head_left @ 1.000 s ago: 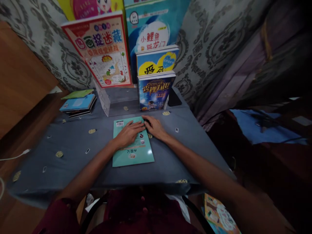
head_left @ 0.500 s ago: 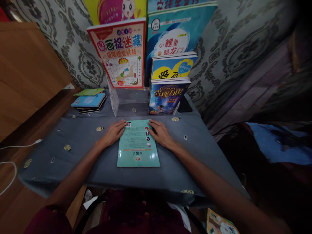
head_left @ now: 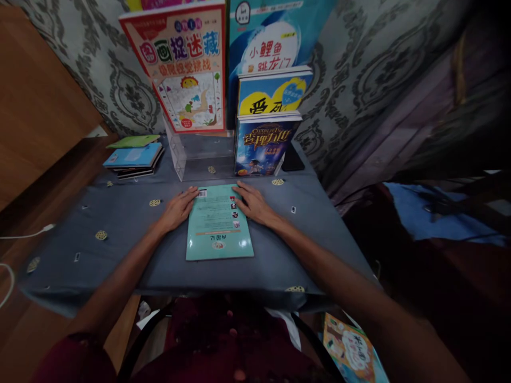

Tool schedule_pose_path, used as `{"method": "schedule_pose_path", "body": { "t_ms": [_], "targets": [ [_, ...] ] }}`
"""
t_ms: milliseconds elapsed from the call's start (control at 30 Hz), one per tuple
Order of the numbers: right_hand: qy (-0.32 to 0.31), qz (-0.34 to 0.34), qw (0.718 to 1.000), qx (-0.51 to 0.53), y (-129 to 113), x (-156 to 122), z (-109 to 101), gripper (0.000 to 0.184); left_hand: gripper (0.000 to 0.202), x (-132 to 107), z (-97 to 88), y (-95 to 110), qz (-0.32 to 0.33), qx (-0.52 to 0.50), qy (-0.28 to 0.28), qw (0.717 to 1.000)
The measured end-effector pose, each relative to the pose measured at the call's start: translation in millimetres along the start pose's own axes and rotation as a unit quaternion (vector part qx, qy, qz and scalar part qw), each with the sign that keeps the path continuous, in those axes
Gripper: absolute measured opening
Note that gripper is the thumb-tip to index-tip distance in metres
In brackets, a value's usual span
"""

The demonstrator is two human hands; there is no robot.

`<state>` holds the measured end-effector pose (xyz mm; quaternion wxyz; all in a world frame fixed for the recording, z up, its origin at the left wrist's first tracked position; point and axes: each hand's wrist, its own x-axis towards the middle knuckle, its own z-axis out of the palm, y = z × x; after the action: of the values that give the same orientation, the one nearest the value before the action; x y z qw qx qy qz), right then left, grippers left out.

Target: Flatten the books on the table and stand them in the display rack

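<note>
A thin teal book (head_left: 217, 226) lies flat on the cloth-covered table. Its printed text and title are upside down from where I look, and a barcode sits by its far left corner. My left hand (head_left: 180, 206) rests at that corner with the fingers stretched out over the edge. At the far right corner lies my right hand (head_left: 254, 204), its fingers spread and the tips on the cover. Neither hand is wrapped round the book.
Behind the book stands a clear acrylic rack (head_left: 179, 157) holding a red-bordered picture book (head_left: 194, 101) and a dark blue book (head_left: 261, 146). A small pile of books (head_left: 136, 156) lies left. A dark flat object (head_left: 293, 159) is right of the rack. Another book (head_left: 353, 348) sits below the table.
My view has shifted, so the whole scene sits a little higher and further left. Both hands stay at the teal book's far corners, and the book has not visibly moved on the table.
</note>
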<state>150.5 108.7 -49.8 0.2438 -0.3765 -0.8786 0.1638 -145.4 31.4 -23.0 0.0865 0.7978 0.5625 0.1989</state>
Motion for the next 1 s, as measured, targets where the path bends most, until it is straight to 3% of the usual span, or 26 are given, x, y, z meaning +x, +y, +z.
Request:
{"method": "schedule_pose_path", "body": {
  "t_ms": [267, 700, 867, 1000],
  "targets": [
    [0.0, -0.009, 1.0, -0.005, -5, -1, -1, 0.046, 0.054, -9, -6.9, 15, 0.01, 0.042, -0.039, 0.998],
    [0.012, -0.003, 1.0, 0.029, -4, -1, -1, 0.045, 0.049, -96, -24.7, 61, 0.075, 0.073, -0.099, 0.99],
    [0.005, -0.007, 0.998, 0.063, -3, -10, -7, 0.045, 0.049, -95, -26.6, 81, 0.136, 0.077, -0.124, 0.98],
    [0.007, -0.024, 0.996, 0.087, 0, -21, -10, 0.044, 0.056, -81, -13.3, 106, 0.187, 0.07, -0.146, 0.969]
  ]
}}
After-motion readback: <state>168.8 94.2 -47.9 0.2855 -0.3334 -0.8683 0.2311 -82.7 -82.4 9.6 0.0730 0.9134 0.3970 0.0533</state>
